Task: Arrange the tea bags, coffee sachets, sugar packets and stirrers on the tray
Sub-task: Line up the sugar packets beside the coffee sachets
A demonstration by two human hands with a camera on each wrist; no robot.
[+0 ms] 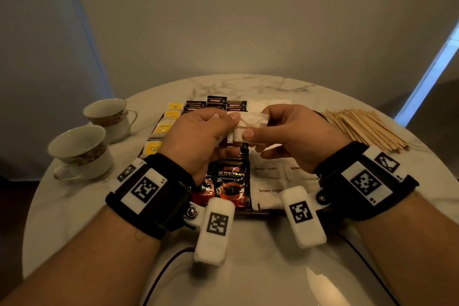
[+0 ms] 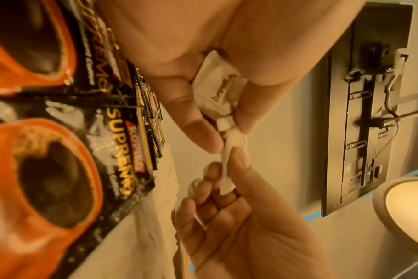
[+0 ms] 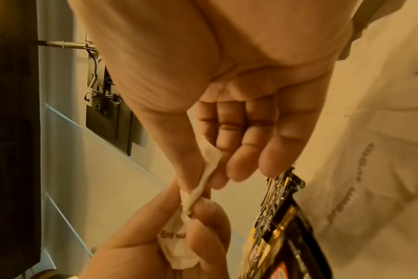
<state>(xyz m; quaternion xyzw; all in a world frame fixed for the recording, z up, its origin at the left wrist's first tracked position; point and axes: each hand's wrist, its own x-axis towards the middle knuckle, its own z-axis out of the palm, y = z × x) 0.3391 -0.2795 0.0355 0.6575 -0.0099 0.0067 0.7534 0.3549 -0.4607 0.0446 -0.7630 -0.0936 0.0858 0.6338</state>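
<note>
Head view: left hand and right hand each pinch an end of one brown sugar packet, held above the tray, over the coffee sachets. Risk: pulling apart could tear the paper, spilling sugar.

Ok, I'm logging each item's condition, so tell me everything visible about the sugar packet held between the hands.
The brown sugar packet is white, crinkled paper with "brown" printed on it in brown. It is held in the air above the tray's coffee sachets, lengthwise between the hands. The left hand pinches one end, the right hand the other. More white paper shows in the left hand's grip; whether it is a second packet is unclear.
</note>
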